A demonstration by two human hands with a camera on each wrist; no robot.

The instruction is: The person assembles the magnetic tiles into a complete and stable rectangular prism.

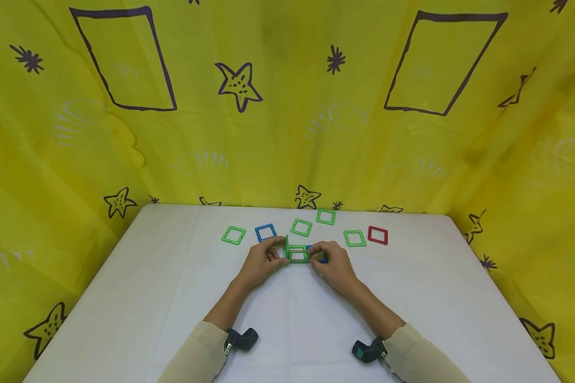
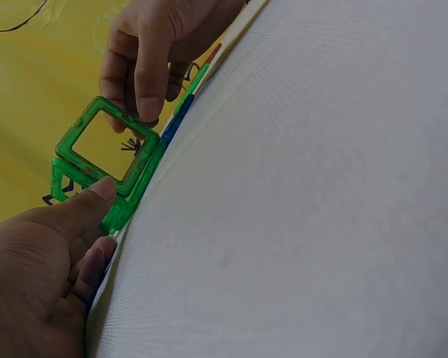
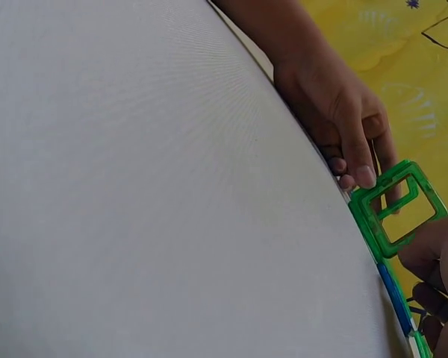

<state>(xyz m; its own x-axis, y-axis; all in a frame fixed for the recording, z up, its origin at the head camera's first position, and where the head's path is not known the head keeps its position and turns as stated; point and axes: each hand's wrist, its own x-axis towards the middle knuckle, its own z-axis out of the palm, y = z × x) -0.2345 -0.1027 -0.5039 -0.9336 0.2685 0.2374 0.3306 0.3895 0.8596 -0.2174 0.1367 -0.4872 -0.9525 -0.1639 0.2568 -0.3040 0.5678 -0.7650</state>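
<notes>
Green square magnetic tiles meet at their edges in front of me: one upright front tile [image 1: 299, 261], one upright side tile [image 1: 287, 247] on the left, and one lying flat. My left hand [image 1: 259, 264] holds the left corner, its thumb at the front tile's lower corner and a finger at the side tile's top. My right hand [image 1: 337, 268] pinches the front tile's right edge between thumb and fingers. A blue square tile [image 1: 323, 261] lies flat under the right hand, partly hidden. The left wrist view shows the front tile [image 2: 75, 145] standing tilted.
Behind the hands, loose square tiles lie flat on the white table [image 1: 124, 298]: a blue one [image 1: 257, 234], a red one [image 1: 370, 235] and several green ones, one at far left [image 1: 226, 234]. A yellow patterned curtain [image 1: 287, 133] surrounds the table's back and sides.
</notes>
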